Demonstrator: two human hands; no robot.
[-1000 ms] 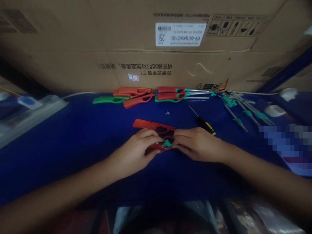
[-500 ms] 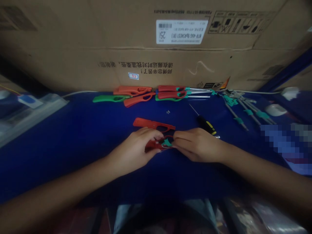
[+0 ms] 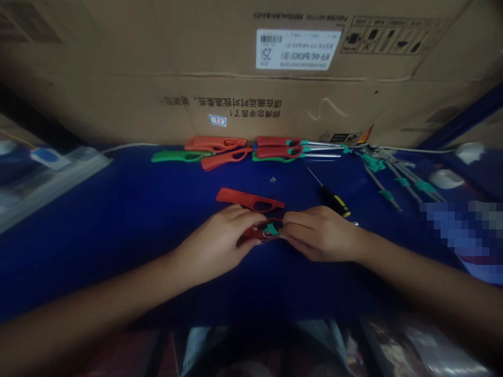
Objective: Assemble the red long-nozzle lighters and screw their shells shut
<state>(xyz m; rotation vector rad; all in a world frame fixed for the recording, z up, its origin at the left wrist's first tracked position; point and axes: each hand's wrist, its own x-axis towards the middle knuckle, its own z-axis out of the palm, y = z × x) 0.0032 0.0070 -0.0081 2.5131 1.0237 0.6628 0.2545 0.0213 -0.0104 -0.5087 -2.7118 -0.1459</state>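
Observation:
My left hand (image 3: 220, 241) and my right hand (image 3: 316, 233) meet at the middle of the blue table (image 3: 118, 220). Between their fingertips is a red plastic handle shell (image 3: 255, 234) with a small green trigger piece (image 3: 270, 229) set in it. My left fingers curl round the shell from the left. My right fingers pinch at the green piece from the right. A second red handle shell (image 3: 247, 199) lies flat just beyond my hands.
Red and green lighter-like handles (image 3: 220, 152) lie in a row at the back, some with metal tubes (image 3: 322, 149). Loose metal tubes with green fittings (image 3: 393, 175) lie at the right. A black-and-yellow screwdriver (image 3: 334, 201) lies behind my right hand. A big cardboard box (image 3: 118, 78) stands behind.
Both hands stay on the red shell and green piece with only small finger shifts. The view has drifted slightly.

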